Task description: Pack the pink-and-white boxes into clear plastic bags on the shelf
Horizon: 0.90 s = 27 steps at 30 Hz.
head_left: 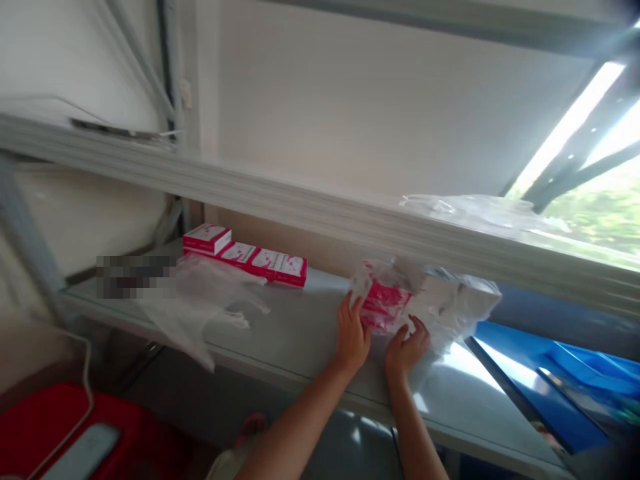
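Note:
A clear plastic bag (359,280) with a pink-and-white box (386,301) inside lies on the grey shelf between my two hands. My left hand (353,337) grips its left side, fingers bent against the plastic. At its front right edge, my right hand (407,348) has its fingers curled onto the plastic; its exact grip is partly hidden. Just right of this bag sits another clear bag (463,300) with white contents. Further left, a row of pink-and-white boxes (273,263) lies along the back, with one box (207,237) stacked at the left end.
Empty-looking clear bags (205,300) hang over the shelf's front edge at left. A metal beam (300,200) crosses above the grey shelf (295,333), with more clear plastic (480,210) on it. Blue bins (590,367) stand at right. Something red (150,433) with a cable is at lower left.

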{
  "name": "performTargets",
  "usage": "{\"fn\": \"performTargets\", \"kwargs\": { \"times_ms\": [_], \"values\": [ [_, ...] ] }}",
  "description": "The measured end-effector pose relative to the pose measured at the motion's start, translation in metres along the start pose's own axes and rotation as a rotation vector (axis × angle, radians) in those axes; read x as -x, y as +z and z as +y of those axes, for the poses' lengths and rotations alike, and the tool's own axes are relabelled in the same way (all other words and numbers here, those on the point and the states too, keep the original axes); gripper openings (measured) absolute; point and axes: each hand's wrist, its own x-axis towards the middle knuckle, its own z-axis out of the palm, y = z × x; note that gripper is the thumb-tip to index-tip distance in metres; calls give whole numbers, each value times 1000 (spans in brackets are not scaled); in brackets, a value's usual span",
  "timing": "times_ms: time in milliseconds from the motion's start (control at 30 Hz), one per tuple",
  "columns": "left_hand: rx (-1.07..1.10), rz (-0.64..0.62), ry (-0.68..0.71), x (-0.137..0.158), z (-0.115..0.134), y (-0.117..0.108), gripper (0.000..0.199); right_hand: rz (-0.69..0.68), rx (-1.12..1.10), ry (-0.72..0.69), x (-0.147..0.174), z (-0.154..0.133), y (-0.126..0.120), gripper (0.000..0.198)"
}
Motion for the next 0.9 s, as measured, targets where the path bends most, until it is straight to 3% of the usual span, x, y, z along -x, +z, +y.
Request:
{"fn": "performTargets", "kwargs": {
  "times_ms": [100,167,300,433,533,667,900],
  "values": [
    [-50,27,-26,19,11,-30,67,-26,55,-9,5,3,-9,46],
    [-136,-4,33,30,17,-65,64,-89,107,-38,13,5,-14,48],
    [-481,-58,62,35,12,-171,52,-373,209,-136,44,2,-23,63],
    [-922,-87,-157,30,-21,-282,42,-770,397,-103,70,-10,-34,67],
    [-1106,-167,-318,35,-46,-337,45,-929,505,-40,74,-14,-40,63],
    [-1060,-306,-385,40,-68,-362,27,-948,546,-19,71,-12,-40,64],
    [-945,-303,-339,15,-93,-343,23,-923,531,-30,70,-9,-39,66]
  ]
}}
